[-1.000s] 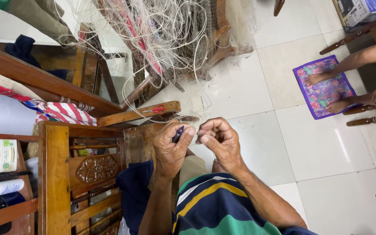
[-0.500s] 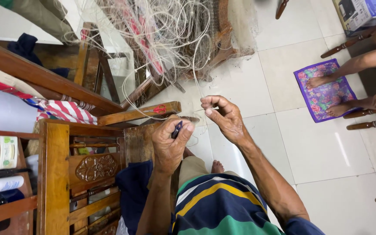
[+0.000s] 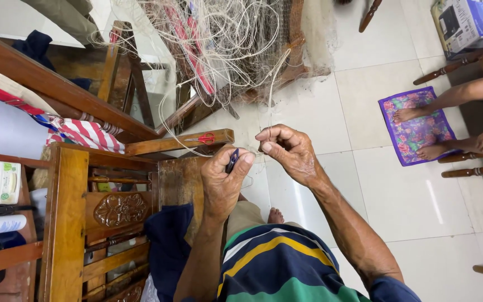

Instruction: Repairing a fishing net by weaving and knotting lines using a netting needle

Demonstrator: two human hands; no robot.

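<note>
1. The left hand [image 3: 223, 182] is curled shut around a small dark blue tool [image 3: 232, 160], pinching it between thumb and forefinger so that its narrow end sticks up above the knuckles.
2. The right hand [image 3: 288, 150] sits just beside the left, at about the same height, its fingertips pressed together on a thin pale line [image 3: 271, 92]; the other fingers are folded loosely into the palm.
3. That line runs up from the right hand's pinch into a tangled heap of pale fishing net [image 3: 225, 42] with red cords in it, draped over a wooden frame [image 3: 294, 50] ahead of the person.
4. Whether the line also passes through the blue tool I cannot tell; the gap between the two hands is too small to read.
5. Red-handled scissors [image 3: 203, 138] lie on a wooden armrest [image 3: 180, 143], just left of the left hand.
6. A red-and-white striped cloth [image 3: 88, 134] hangs over the carved wooden chair [image 3: 118, 210] to the left.
7. On the white tiled floor [image 3: 409, 207] to the right, another person's bare feet [image 3: 420, 134] rest on a purple floral mat [image 3: 415, 131].
8. A cardboard box [image 3: 465, 22] sits at the top right corner.
</note>
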